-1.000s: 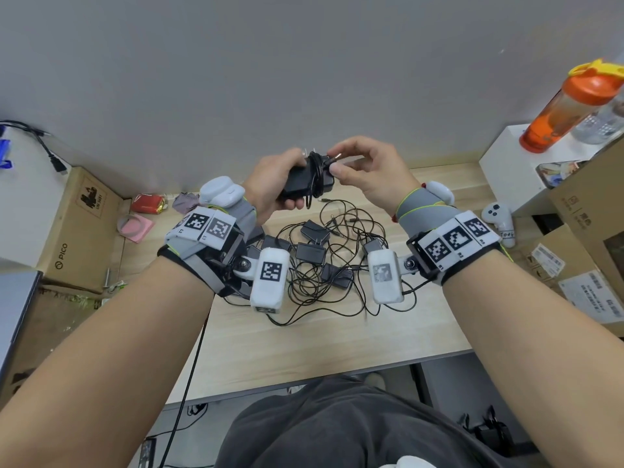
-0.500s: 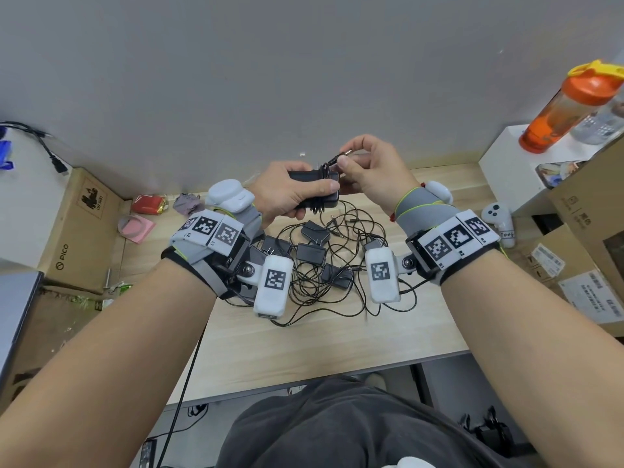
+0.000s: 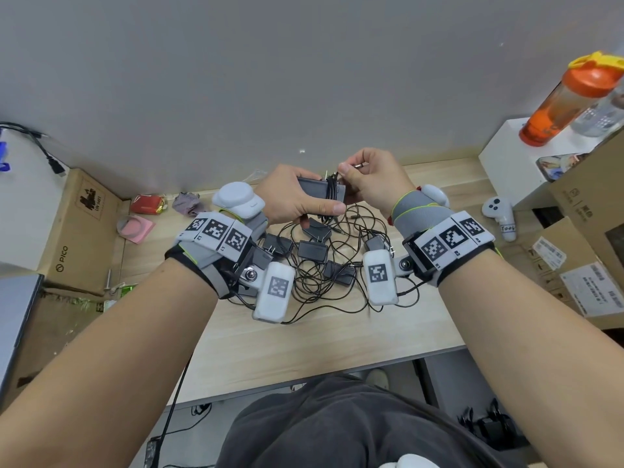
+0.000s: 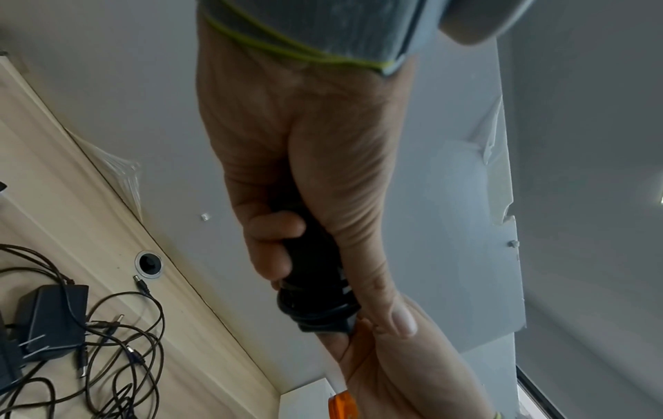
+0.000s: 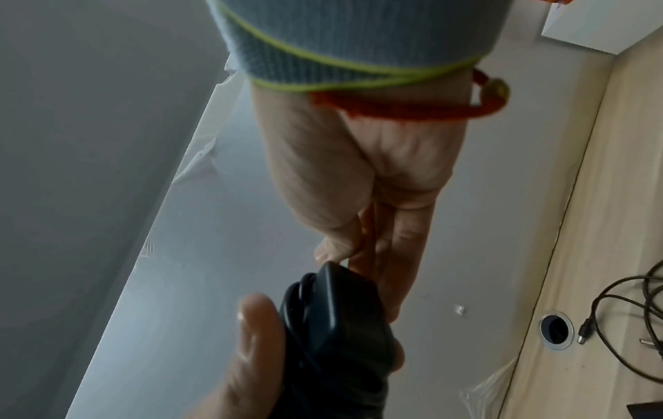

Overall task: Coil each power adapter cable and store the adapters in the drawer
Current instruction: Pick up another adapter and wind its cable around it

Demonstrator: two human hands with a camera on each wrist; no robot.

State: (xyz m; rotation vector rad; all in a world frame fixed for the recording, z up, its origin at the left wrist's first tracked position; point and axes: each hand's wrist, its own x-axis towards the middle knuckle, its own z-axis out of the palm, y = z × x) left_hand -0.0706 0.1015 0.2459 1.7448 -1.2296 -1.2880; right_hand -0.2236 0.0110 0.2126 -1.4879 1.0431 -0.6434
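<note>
A black power adapter [image 3: 320,190] is held above the desk [image 3: 304,336], between the two hands and over the tangle of loose adapters and cables [image 3: 324,261]. The left hand [image 3: 293,197] is clenched about the adapter body, thumb along the near edge and fingers curled beneath, as confirmed in the left wrist view [image 4: 287,226]. The long axis of the adapter runs left to right across the head view, roughly level; one end is buried in the left palm and the free end points toward the right hand [image 3: 371,180]. What appear to be the plug prongs rise from the top face near the windings.

The cable [image 3: 332,194] is wound in several turns across the short axis of the body, close to the free end. The tail of the cable, ending in a metal barrel tip [image 3: 359,165], is pinched between thumb and forefinger of the right hand, just above and to the right of the windings. The right grip is thus closed on the cable end, touching or nearly touching the adapter's free end.

The coming move is judged to be a tucking of this tail under the turns, a short travel down and leftward; the right hand is the nearer. No drawer is visible in any view.
</note>
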